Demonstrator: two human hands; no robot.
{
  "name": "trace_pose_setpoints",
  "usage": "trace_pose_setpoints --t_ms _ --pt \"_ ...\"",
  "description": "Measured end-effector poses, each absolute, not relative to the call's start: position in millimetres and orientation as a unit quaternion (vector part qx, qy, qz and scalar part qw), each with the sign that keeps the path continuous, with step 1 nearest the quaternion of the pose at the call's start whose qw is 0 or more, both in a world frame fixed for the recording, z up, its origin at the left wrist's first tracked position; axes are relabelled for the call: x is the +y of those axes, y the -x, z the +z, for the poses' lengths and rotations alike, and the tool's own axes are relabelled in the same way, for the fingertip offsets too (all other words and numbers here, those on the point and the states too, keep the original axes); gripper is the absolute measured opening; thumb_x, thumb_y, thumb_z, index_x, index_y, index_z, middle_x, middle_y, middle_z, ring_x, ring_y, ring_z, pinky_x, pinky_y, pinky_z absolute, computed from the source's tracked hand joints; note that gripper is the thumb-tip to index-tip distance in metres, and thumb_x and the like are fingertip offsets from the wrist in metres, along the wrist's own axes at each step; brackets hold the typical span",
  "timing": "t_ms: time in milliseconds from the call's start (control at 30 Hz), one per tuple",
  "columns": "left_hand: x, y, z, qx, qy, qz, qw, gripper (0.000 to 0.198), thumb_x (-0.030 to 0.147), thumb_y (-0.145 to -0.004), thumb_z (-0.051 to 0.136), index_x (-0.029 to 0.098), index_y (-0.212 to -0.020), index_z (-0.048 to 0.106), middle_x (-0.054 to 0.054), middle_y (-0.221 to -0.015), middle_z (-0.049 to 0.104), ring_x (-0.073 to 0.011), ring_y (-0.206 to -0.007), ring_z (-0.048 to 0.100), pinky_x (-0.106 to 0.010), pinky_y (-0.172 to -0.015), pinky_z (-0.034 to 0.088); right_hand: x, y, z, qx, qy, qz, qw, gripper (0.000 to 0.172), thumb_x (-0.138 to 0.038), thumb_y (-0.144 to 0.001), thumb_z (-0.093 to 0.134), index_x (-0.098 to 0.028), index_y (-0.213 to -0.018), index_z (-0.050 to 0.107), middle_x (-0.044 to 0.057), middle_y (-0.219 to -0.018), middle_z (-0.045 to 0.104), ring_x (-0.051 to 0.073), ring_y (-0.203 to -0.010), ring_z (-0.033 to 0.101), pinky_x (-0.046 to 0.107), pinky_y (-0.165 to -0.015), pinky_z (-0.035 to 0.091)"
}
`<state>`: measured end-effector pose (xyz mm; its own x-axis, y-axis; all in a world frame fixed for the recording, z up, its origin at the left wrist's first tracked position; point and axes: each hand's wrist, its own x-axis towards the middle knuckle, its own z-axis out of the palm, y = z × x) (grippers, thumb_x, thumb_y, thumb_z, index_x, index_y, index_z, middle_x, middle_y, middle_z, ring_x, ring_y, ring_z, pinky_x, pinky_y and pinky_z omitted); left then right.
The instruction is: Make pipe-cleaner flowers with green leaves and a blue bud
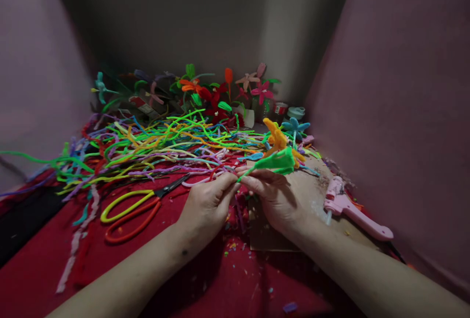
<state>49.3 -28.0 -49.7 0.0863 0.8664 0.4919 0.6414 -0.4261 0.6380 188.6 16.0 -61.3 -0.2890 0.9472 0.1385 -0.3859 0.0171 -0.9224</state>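
A bundle of green pipe cleaners, bent into loops that flare at the top, narrows to a thin stem between my hands. My left hand is closed, its thumb and fingertips pinching the lower end of that stem. Just beside it, my right hand grips the stem higher up, thumb in front and fingers behind the loops. Beyond the green loops an orange pipe-cleaner flower shows, partly covered by them. Scissors with one yellow and one red handle lie left of my left hand, blades partly open.
Many loose coloured pipe cleaners spread across the red cloth. A pink glue gun rests on a cardboard sheet at the right. Finished flowers stand along the back, near a blue flower. Pink panels flank the workspace.
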Motion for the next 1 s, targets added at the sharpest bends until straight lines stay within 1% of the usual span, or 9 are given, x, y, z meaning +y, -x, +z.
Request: trace_pose_setpoints --t_ms 100,200,267,333,467,667,800,900,1000 --pt "-27.9 -49.7 -46.3 0.537 -0.663 0.446 0.271 0.019 0.027 -0.084 0.049 0.018 -0.071 0.059 0.005 -0.053 0.050 -0.0064 -0.042 0.046 -0.017 -0.043 0.037 16.3 -189.5 -61.8 -0.500 0.291 0.642 0.503 0.008 -0.025 -0.066 0.074 -0.020 -0.073 0.072 0.001 -0.071 0.066 0.018 -0.075 0.058 0.033 -0.079 0.043" --pt "-27.3 -49.7 -40.3 0.529 -0.580 0.445 0.431 0.018 0.029 -0.083 0.050 0.017 -0.072 0.056 0.005 -0.051 0.053 -0.0061 -0.037 0.046 -0.016 -0.038 0.037 16.9 -191.4 -63.5 -0.512 0.273 0.653 0.486 0.008 -0.027 -0.070 0.071 -0.021 -0.075 0.072 0.000 -0.074 0.066 0.016 -0.074 0.057 0.033 -0.081 0.041" --pt "-26.5 -49.4 -37.1 0.511 -0.542 0.448 0.495 0.017 0.029 -0.082 0.052 0.016 -0.071 0.055 0.005 -0.050 0.055 -0.0056 -0.035 0.047 -0.015 -0.037 0.035 17.4 -192.8 -63.9 -0.510 0.262 0.657 0.489 0.008 -0.027 -0.072 0.070 -0.021 -0.077 0.072 0.001 -0.079 0.067 0.017 -0.079 0.057 0.033 -0.086 0.040" --pt "-25.4 -48.9 -35.9 0.488 -0.523 0.454 0.530 0.020 0.029 -0.082 0.054 0.015 -0.067 0.054 0.004 -0.049 0.056 -0.0043 -0.034 0.047 -0.013 -0.036 0.034 17.9 -193.7 -63.4 -0.509 0.248 0.661 0.492 0.008 -0.025 -0.072 0.069 -0.021 -0.079 0.073 0.002 -0.083 0.068 0.018 -0.084 0.058 0.033 -0.089 0.039" --pt "-22.7 -47.6 -37.6 0.453 -0.499 0.455 0.582 0.023 0.028 -0.081 0.057 0.013 -0.064 0.053 0.004 -0.047 0.056 -0.0022 -0.031 0.045 -0.011 -0.035 0.031 19.1 -193.9 -61.0 -0.511 0.207 0.675 0.490 0.012 -0.018 -0.071 0.069 -0.024 -0.081 0.074 0.001 -0.085 0.070 0.018 -0.084 0.060 0.034 -0.088 0.041" --pt "-21.9 -46.2 -37.9 0.413 -0.452 0.452 0.649 0.020 0.026 -0.080 0.059 0.013 -0.065 0.053 0.004 -0.044 0.055 -0.0014 -0.028 0.041 -0.011 -0.032 0.027 19.9 -193.1 -60.7 -0.521 0.186 0.671 0.494 0.018 -0.017 -0.069 0.069 -0.030 -0.082 0.075 -0.001 -0.086 0.072 0.018 -0.085 0.061 0.035 -0.088 0.043" --pt "-21.6 -45.1 -39.7 0.376 -0.429 0.449 0.688 0.018 0.028 -0.080 0.060 0.012 -0.071 0.058 0.004 -0.043 0.054 -0.0006 -0.026 0.036 -0.011 -0.032 0.026 20.0 -193.0 -60.7 -0.528 0.182 0.676 0.480 0.019 -0.019 -0.071 0.068 -0.029 -0.086 0.074 0.000 -0.093 0.071 0.017 -0.081 0.061 0.036 -0.086 0.044" --pt "-20.1 -43.1 -43.4 0.340 -0.400 0.432 0.734 0.017 0.029 -0.079 0.061 0.013 -0.074 0.060 0.006 -0.041 0.050 -0.0002 -0.026 0.031 -0.011 -0.031 0.023 19.8 -192.7 -60.5 -0.526 0.183 0.681 0.475 0.021 -0.017 -0.071 0.068 -0.029 -0.087 0.074 -0.001 -0.094 0.071 0.018 -0.087 0.061 0.036 -0.089 0.043" --pt "-19.9 -42.4 -43.2 0.315 -0.404 0.411 0.754 0.020 0.031 -0.080 0.059 0.014 -0.070 0.058 0.007 -0.038 0.045 -0.0007 -0.026 0.025 -0.013 -0.032 0.022 19.5 -192.4 -60.5 -0.532 0.202 0.670 0.478 0.019 -0.017 -0.071 0.069 -0.028 -0.084 0.074 -0.001 -0.096 0.070 0.019 -0.096 0.059 0.037 -0.094 0.040"
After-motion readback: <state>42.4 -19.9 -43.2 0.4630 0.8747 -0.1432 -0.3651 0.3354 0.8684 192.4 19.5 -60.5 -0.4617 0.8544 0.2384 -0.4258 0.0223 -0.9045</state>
